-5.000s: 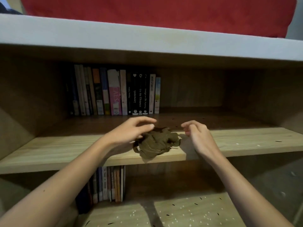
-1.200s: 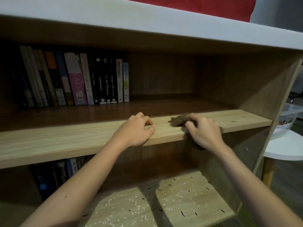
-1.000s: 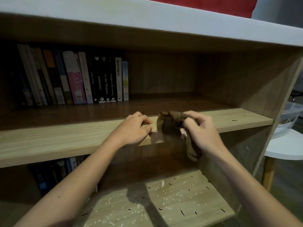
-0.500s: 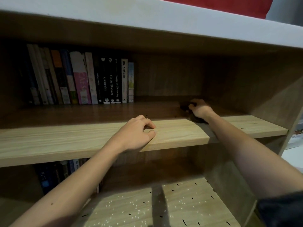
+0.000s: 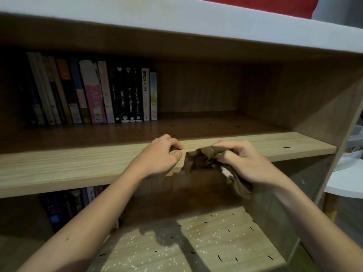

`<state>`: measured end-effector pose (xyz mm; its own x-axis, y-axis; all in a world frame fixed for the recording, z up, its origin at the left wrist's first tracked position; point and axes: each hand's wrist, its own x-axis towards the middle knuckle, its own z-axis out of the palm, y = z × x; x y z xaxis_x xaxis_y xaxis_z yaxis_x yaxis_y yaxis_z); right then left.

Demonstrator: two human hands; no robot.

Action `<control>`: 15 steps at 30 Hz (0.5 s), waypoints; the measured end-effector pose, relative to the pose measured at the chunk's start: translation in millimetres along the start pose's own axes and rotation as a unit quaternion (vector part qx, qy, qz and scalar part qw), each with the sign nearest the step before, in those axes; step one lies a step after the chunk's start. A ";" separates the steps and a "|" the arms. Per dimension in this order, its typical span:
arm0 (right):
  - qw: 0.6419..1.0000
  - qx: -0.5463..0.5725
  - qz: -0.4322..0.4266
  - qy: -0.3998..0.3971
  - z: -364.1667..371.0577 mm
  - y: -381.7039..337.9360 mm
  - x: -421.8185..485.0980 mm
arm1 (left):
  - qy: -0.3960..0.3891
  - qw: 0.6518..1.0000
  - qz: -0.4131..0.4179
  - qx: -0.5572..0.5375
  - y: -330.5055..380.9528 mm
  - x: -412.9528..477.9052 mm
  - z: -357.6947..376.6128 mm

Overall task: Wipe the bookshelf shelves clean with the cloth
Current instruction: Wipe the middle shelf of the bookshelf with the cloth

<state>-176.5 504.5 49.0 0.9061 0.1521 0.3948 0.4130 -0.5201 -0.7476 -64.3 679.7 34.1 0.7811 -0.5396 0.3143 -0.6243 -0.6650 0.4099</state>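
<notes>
A wooden bookshelf fills the view. Its middle shelf (image 5: 78, 163) runs across the frame. My right hand (image 5: 247, 163) grips a crumpled dark brown cloth (image 5: 202, 158) at the front edge of that shelf, and part of the cloth hangs below the edge. My left hand (image 5: 159, 154) rests on the shelf's front edge just left of the cloth, its fingers curled over the board and holding nothing. Small black and white specks lie on the lower shelf (image 5: 196, 242), and a few dark specks sit on the middle shelf's right end.
A row of upright books (image 5: 94, 95) stands at the back left of the middle shelf. More books (image 5: 68, 207) stand at the left of the lower shelf. The right side panel (image 5: 318, 110) closes the shelf. A white round table (image 5: 347, 183) stands beyond it.
My right hand has come back from deep at the back right of the middle shelf to the front edge, drawing the cloth with it. My left hand has stayed on the shelf edge.
</notes>
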 end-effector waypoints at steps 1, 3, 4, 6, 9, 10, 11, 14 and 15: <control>0.998 0.035 -0.012 0.045 -1.3 -2.4 -2.5 | -0.001 1.000 0.000 -0.002 -0.1 -0.6 0.0; 0.988 0.027 -0.033 0.149 -4.5 1.2 2.5 | -0.003 1.000 0.007 -0.006 -0.2 -1.0 -0.7; 0.983 -0.004 -0.031 0.180 -2.0 4.0 6.6 | -0.003 1.000 0.009 -0.010 -0.2 -1.5 -1.3; 0.981 -0.085 -0.007 0.176 11.7 12.6 10.1 | 0.002 1.000 0.009 -0.018 -1.0 -1.9 -2.3; 0.982 -0.145 -0.022 0.121 31.7 14.9 1.8 | 0.012 0.999 0.001 -0.038 -3.1 -1.0 -1.6; 0.988 -0.091 -0.034 0.118 32.6 8.7 0.1 | 0.014 0.999 -0.001 -0.043 -3.8 -1.1 -2.0; 0.990 -0.029 -0.045 0.132 30.7 3.4 -0.7 | 0.015 0.999 -0.001 -0.048 -3.8 -1.3 -1.5; 0.982 -0.032 -0.052 0.176 25.3 4.8 2.7 | 0.035 0.997 0.000 -0.073 -4.1 -1.4 -2.1; 0.986 -0.056 -0.045 0.149 28.1 5.8 2.3 | 0.045 0.995 -0.008 -0.089 -4.2 -1.8 -1.9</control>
<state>-169.5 525.5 30.6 0.7928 -0.0433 0.6080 0.4618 -0.6083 -0.6456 -63.0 684.4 33.5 0.7940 -0.4752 0.3791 -0.6058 -0.5663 0.5588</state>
